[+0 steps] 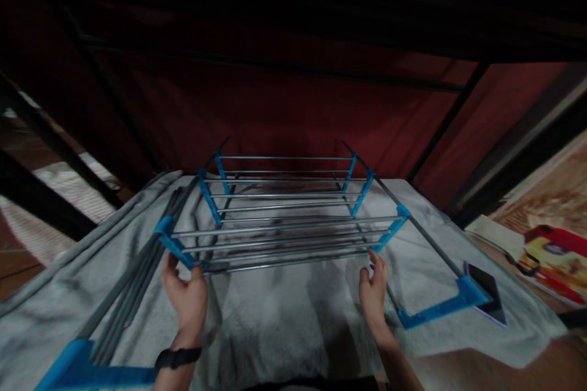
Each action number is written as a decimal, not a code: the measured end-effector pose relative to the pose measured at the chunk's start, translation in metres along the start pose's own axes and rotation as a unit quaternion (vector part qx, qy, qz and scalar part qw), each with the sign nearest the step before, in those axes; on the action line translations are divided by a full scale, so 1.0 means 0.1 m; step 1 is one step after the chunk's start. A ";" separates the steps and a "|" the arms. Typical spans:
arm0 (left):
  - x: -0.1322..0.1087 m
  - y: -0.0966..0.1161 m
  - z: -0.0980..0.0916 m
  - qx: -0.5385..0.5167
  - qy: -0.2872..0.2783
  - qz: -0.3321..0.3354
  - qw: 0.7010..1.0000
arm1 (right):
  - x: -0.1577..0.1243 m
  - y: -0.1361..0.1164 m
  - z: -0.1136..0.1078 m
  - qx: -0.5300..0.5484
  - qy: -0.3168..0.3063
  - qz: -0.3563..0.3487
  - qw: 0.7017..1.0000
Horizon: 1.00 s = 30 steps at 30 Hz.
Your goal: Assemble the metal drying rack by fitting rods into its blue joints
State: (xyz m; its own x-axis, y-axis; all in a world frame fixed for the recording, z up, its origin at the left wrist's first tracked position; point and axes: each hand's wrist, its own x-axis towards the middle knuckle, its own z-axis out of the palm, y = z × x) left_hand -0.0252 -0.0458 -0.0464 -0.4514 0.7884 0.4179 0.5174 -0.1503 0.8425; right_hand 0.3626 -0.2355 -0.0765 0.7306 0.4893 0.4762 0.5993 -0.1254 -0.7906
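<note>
A shoe rack frame of grey metal tubes and blue plastic brackets point(210, 198) lies across a grey blanket point(284, 311). My left hand point(186, 296), with a black band on its wrist, is at the near left bracket point(178, 250); its thumb and fingers are on either side of the bracket's lower end. On the other side, my right hand point(373, 287) has its fingertips at the lower end of the near right bracket point(387, 235). Its thumb is apart from the fingers, below the lowest crossbar point(293, 261). Contact there is hard to make out.
Several loose grey tubes point(132, 293) lie along the rack's left side. Separate end brackets sit front left point(110, 377) and front right point(443, 308). A phone point(488, 296) lies beside the right one. A red and yellow package point(554, 263) is far right. Dark red fabric point(293, 110) hangs behind.
</note>
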 end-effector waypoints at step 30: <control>0.46 0.72 0.11 -0.132 0.088 0.034 0.987 | 0.12 -2.65 1.32 -0.172 -0.353 -0.434 0.811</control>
State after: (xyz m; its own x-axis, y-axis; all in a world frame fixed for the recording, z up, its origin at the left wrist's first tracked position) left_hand -0.0008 -0.0144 0.0296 -0.5529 0.6593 0.5095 0.3538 -0.3678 0.8599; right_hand 0.1692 -0.0824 0.0882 -0.3120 0.8786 0.3615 0.9321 0.3568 -0.0626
